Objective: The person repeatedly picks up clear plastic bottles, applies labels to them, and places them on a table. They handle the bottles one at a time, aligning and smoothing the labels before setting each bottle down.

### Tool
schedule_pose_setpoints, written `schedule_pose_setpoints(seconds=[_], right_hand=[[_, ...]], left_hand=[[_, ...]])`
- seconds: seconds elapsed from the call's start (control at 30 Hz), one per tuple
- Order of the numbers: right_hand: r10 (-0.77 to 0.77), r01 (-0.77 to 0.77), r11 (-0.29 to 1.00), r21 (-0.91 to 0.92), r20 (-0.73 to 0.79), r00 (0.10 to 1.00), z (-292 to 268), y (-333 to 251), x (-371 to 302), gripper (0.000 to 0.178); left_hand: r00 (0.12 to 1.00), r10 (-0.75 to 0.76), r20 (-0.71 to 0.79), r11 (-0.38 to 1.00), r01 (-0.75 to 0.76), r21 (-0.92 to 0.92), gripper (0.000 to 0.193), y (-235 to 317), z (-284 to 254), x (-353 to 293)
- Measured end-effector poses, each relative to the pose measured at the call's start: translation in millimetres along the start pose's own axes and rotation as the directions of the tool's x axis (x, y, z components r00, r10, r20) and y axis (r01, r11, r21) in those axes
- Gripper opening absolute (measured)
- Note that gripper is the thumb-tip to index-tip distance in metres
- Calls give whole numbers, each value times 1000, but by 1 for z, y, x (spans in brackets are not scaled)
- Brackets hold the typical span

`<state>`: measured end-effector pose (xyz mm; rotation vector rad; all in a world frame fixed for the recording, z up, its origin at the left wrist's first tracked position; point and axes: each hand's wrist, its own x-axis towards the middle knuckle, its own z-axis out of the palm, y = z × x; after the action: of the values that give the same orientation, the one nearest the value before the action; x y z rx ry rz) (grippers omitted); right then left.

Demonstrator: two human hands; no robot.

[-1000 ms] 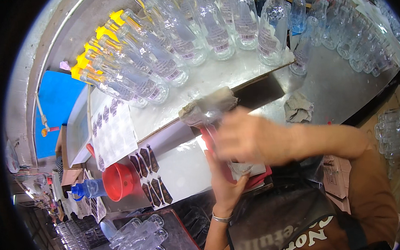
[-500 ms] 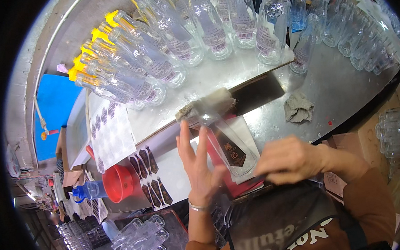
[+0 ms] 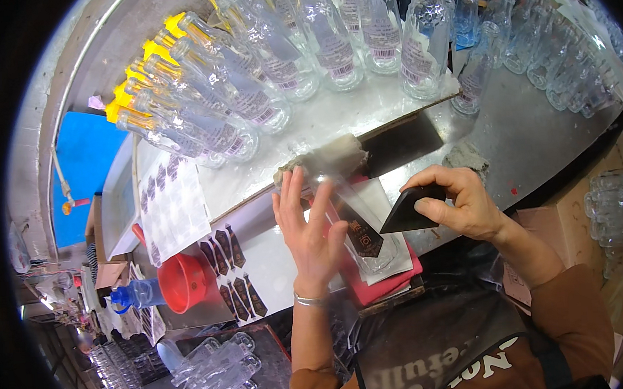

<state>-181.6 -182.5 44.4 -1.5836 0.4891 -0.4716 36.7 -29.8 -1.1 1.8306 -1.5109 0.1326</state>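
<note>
A clear glass bottle (image 3: 385, 263) lies on its side in front of me, on white and red sheets (image 3: 414, 268). Its body carries a dark tie-shaped label (image 3: 362, 235). My left hand (image 3: 306, 230) is beside the bottle's neck end, fingers stretched out and spread, the thumb at the bottle's edge; whether it touches the glass is unclear. My right hand (image 3: 473, 209) grips a flat black scraper (image 3: 414, 211), whose edge is by the label. The bottle's neck points at a rolled cloth (image 3: 338, 157).
Several upright labelled bottles (image 3: 332, 58) line the far side. On the left are a sheet of dark labels (image 3: 241, 298), a red bowl (image 3: 180, 282) and a blue-capped bottle (image 3: 143, 294). A crumpled cloth (image 3: 465, 158) sits to the right. More bottles (image 3: 212, 375) lie at lower left.
My right hand has risen from the bottle's base and now shows the black scraper. My left hand has shifted slightly, its fingers still spread. The bottle has stayed nearly in place.
</note>
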Motion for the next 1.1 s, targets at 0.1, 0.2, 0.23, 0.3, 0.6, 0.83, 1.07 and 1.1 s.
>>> schedule_pose_setpoints(seconds=[0.1,0.2,0.23,0.3,0.6,0.83,1.07,1.1], right_hand=[[44,-43,999,31,-32,999,8,1,9,31],[-169,165,963,-215,0,986,10,5,37,32],[-212,207,950,-233,3,977,11,8,48,32],[-319,323,904,-279,60,946,18,1,67,31],[-484,588,649,-484,334,809,37,-24,113,20],[-623,773,328,-542,491,609,59,-23,81,12],[-462,613,576,-541,403,790,49,-19,71,13],[-584,619,549,-562,272,765,40,-19,92,13]], left_hand=[[994,-94,-63,983,82,-164,63,3,-2,-2],[991,-107,-79,970,86,-228,62,9,6,-11],[993,-89,-75,975,72,-209,61,12,8,-13],[998,-56,-34,990,51,-134,51,11,7,-22],[942,-333,-52,887,294,-356,80,15,-9,-58],[948,-319,0,837,282,-469,85,30,-11,-81],[945,-265,191,899,313,-306,120,51,-11,-89],[955,-240,176,927,279,-252,123,53,-6,-85]])
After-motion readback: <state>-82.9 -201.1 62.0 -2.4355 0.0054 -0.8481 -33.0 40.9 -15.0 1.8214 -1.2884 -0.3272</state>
